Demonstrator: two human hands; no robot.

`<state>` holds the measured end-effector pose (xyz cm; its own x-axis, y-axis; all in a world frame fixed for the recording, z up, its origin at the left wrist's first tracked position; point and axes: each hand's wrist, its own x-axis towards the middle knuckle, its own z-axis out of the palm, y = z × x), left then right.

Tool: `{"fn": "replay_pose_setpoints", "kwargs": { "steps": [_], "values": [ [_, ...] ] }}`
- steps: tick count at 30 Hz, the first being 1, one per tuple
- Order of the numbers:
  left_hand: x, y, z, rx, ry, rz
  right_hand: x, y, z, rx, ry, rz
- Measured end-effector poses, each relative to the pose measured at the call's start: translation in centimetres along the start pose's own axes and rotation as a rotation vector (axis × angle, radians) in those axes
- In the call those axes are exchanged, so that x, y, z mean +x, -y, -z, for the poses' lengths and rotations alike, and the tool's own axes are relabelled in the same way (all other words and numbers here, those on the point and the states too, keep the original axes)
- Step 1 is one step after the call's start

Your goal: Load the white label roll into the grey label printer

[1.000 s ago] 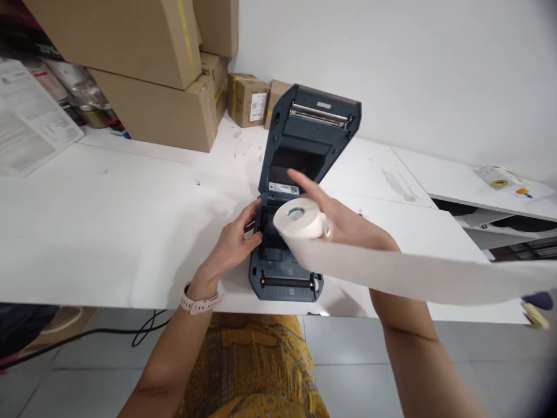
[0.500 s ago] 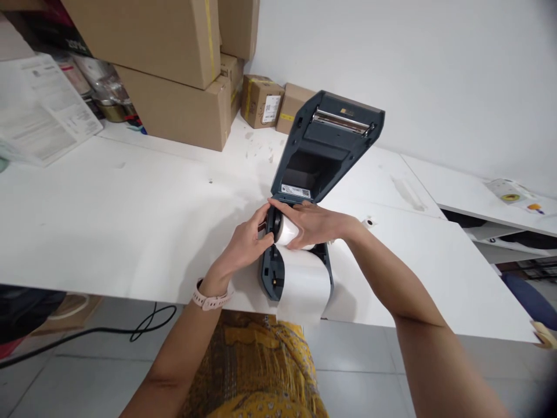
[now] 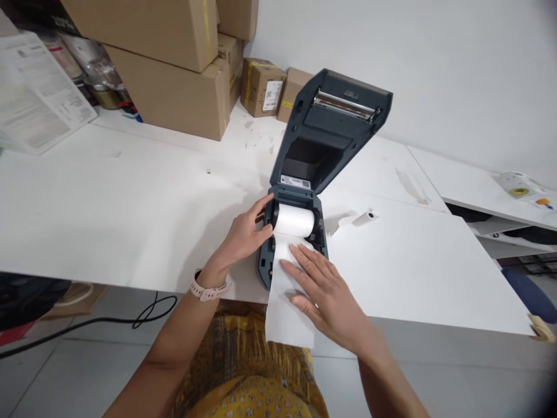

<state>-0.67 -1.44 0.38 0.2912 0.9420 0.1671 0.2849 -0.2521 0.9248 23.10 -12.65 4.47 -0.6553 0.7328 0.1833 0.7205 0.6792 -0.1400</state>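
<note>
A dark grey label printer stands on the white table with its lid tilted up and back. Inside it sits a white paper roll between black holders. The loose paper strip runs from the roll over the printer's front and hangs past the table edge. My left hand grips the printer's left side wall, thumb on the rim beside the roll. Lying flat on the strip, fingers spread, is my right hand; it partly covers the printer's front right.
Right of the printer lies a small white paper roll with a torn end. Cardboard boxes are stacked at the back left, near papers in a clear sleeve. A black cable runs across the floor at left.
My right hand has moved off the roll, down toward me onto the loose strip, uncovering the roll. The strip now hangs straighter and farther down. My left hand stays at the printer's side.
</note>
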Motion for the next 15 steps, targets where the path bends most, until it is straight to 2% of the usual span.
{"fn": "replay_pose_setpoints", "kwargs": {
  "steps": [5,10,15],
  "values": [
    [0.1,0.3,0.0,-0.023,0.015,0.02,-0.5,1.2,-1.3,-0.037,-0.077,-0.03],
    [0.3,0.8,-0.4,-0.087,0.009,0.005,-0.7,0.9,-0.7,-0.018,-0.084,-0.035],
    [0.2,0.2,-0.5,-0.138,0.025,0.015,-0.6,0.6,-0.3,0.003,-0.102,-0.03]
  ]
}}
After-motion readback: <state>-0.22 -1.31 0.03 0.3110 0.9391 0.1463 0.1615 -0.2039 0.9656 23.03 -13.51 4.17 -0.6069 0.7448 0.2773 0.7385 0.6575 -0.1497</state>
